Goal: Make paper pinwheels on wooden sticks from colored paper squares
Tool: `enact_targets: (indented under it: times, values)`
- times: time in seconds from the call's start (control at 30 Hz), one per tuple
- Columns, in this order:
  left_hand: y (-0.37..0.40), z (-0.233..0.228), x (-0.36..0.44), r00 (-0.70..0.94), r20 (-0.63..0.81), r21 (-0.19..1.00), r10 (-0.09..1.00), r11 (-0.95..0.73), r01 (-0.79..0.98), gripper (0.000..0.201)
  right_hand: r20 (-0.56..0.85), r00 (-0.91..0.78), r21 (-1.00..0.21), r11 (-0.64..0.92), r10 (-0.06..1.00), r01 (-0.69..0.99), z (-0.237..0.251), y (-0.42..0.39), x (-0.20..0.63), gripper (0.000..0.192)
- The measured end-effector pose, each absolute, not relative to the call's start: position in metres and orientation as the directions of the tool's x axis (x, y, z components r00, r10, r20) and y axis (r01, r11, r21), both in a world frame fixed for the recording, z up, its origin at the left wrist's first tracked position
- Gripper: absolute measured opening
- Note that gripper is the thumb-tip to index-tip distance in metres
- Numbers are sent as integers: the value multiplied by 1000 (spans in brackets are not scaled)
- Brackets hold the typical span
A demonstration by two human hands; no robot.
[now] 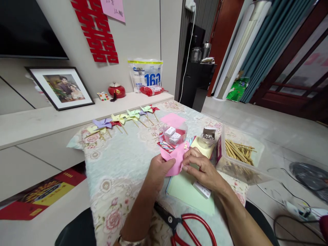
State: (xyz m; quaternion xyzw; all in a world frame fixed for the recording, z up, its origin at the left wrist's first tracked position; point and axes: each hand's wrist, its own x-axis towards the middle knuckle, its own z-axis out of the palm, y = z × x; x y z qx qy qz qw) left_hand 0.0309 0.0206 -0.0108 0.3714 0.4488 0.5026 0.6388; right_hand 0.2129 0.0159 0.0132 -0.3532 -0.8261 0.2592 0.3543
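Observation:
Both hands hold one piece of pink paper [176, 166], partly cut or folded, above the front of the table. My left hand [160, 169] grips its left side, thumb on top. The fingers of my right hand [201, 167] pinch its right edge. Beneath my right hand lie a stack of pale green paper [189, 194] and a small white box [202, 189]. Red-handled scissors [186, 225] rest close to me, their blades partly behind my left forearm. Just beyond the paper stands a clear round container [185, 131] with small white boxes inside.
Several paper pinwheels [102, 123] on sticks lie along the table's far left edge. At the right, a plastic bin [238, 167] holds many thin wooden sticks [239, 150]. An open box of small metal pieces [208, 134] stands beside it. A pink sheet [173, 119] lies farther back.

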Motion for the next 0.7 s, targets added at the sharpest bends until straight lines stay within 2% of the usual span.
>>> enact_targets:
  times: [0.27,0.7]
  values:
    - [20,-10,34,95,-198,934,975,218,-282,25,366,-398,-704,530,841,473,11,16,206,13]
    - [17,-5,38,82,-226,950,971,238,-200,15,333,-310,-743,450,890,495,2,17,201,14]
